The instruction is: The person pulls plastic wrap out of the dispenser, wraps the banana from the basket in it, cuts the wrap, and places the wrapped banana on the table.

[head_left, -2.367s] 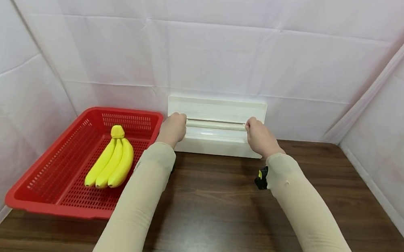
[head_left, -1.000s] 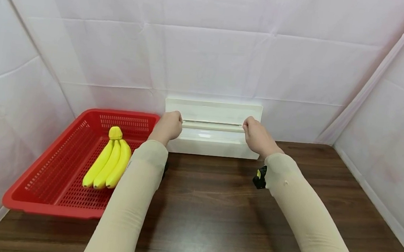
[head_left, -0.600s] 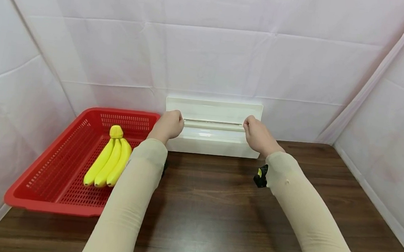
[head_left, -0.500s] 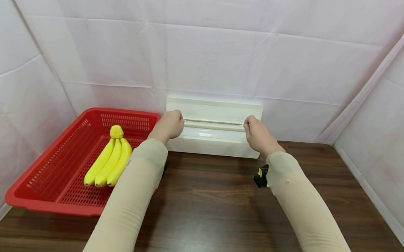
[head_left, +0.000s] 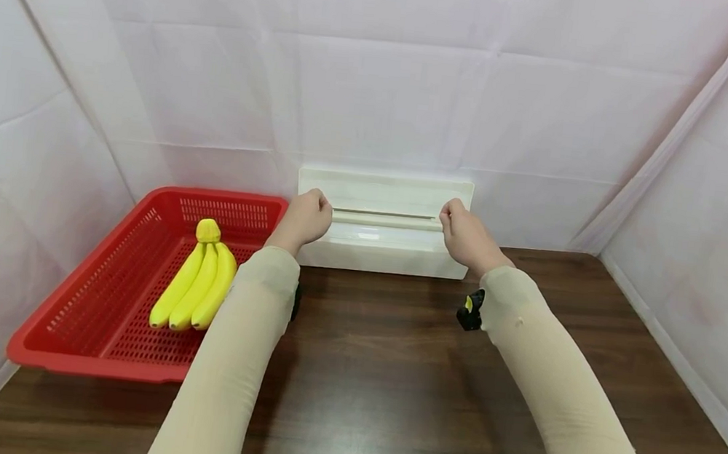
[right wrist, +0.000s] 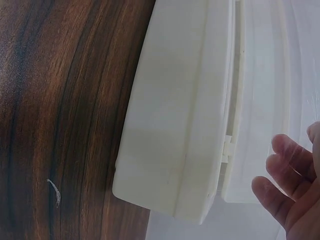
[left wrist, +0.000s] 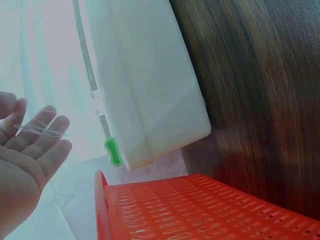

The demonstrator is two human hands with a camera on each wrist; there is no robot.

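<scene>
A white cling film dispenser [head_left: 380,259] with its lid [head_left: 386,190] raised stands against the back cloth. At its left end, my left hand [head_left: 304,219] pinches clear cling film, seen as thin creases of film [left wrist: 42,131] across the fingers in the left wrist view. My right hand [head_left: 468,235] is at the other end, fingers curled with the thumb against them. In the right wrist view only faint glints of film show at those fingertips [right wrist: 285,145], and the thumb is mostly cut off. A green slider [left wrist: 113,151] sits on the dispenser's left end.
A red plastic basket [head_left: 87,367] with a bunch of yellow bananas [head_left: 201,281] stands left on the dark wooden table [head_left: 381,389], close beside the left forearm. A small clear scrap [right wrist: 55,193] lies on the table. White cloth walls [head_left: 383,97] enclose the back and sides.
Both hands have risen slightly against the dispenser, still pinched at its two ends. The whole view has shifted a little. Basket and bananas stay in place.
</scene>
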